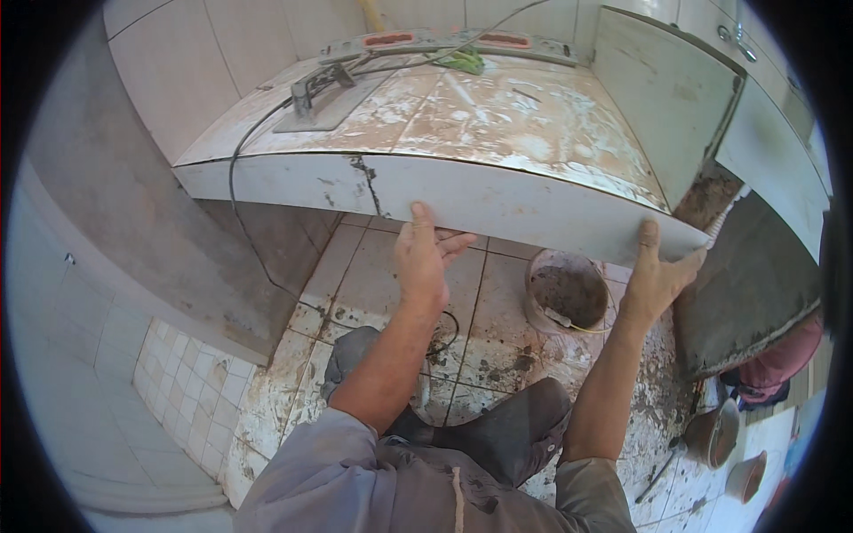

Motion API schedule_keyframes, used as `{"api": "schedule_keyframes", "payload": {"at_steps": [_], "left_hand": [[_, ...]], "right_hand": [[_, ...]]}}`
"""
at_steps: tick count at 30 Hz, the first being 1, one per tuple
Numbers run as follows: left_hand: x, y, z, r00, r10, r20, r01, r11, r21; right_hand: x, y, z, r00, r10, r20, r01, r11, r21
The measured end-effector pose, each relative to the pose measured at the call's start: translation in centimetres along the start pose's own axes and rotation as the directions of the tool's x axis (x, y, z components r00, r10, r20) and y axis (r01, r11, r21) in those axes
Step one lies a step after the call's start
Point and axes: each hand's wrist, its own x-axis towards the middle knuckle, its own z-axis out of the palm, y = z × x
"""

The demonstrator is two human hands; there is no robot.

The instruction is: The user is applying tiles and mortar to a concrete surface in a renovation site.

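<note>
Left hand (422,258): raised, thumb up against the face of the long white tile strip (524,206) fronting the counter; fingers (455,242) curled loosely under its lower edge.
Right hand (656,277): thumb flat on the same strip near its right end, fingers hooked beneath that end.
White tile strip: directly above and in front of both hands, spanning between them.
Round mortar-caked bucket (567,290): on the floor, below and between the hands, nearer the right.
Mortar-smeared tiled counter (498,115): just beyond the strip.
Grey metal tile cutter (313,96): far left of the counter top.
Green cloth (462,62): at the back.
</note>
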Motion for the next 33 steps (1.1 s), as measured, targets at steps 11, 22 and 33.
{"api": "schedule_keyframes", "payload": {"at_steps": [11,22,33], "left_hand": [[0.7,-1.2,-1.7,0.988,0.067,0.141,-0.060,0.997,-0.048],[0.0,-0.3,-1.3,0.998,0.002,0.070,-0.001,1.000,-0.014],[0.0,1.2,-1.0,0.992,-0.021,0.121,0.017,0.999,0.031]], "right_hand": [[-0.2,-1.0,0.0,0.998,0.056,0.010,-0.056,0.998,-0.019],[0.0,0.9,0.5,0.998,-0.061,-0.027,0.058,0.993,-0.098],[-0.1,1.1,0.7,0.997,-0.078,-0.009,0.078,0.996,-0.040]]}}
